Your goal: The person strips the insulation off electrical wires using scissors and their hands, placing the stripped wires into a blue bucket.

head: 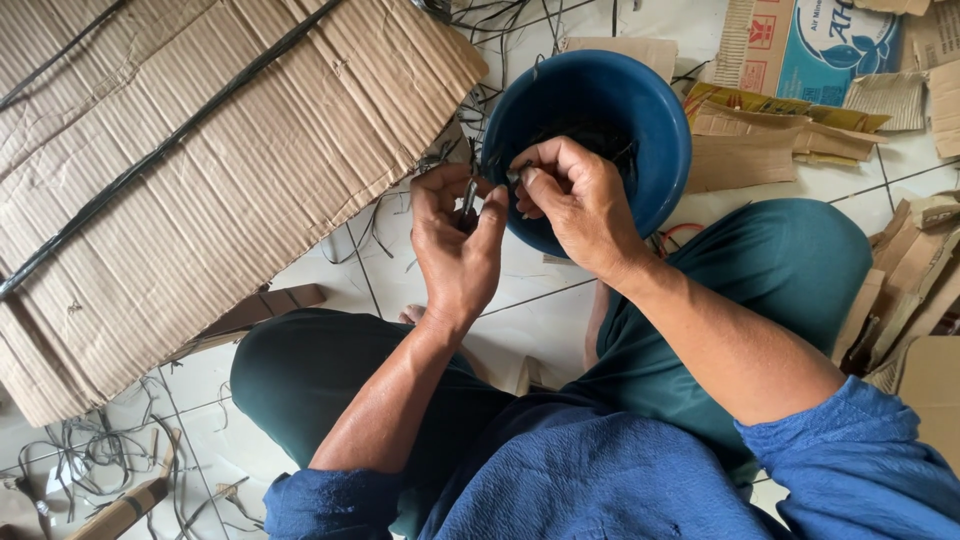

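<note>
My left hand (455, 245) is closed around a small dark metal piece (468, 197), pinched between thumb and fingers. My right hand (570, 200) sits beside it, fingertips pinched on a tiny dark bit close to the left thumb. Both hands hover at the near rim of a blue plastic bowl (655, 120) that stands on the white tiled floor and holds a tangle of thin dark strands (600, 137). I sit cross-legged in dark green trousers and a blue shirt.
A large corrugated cardboard sheet (200, 170) with black straps across it lies at the left. Folded cardboard pieces and a printed box (810, 40) crowd the upper right. Loose dark strands (90, 450) litter the floor at the lower left.
</note>
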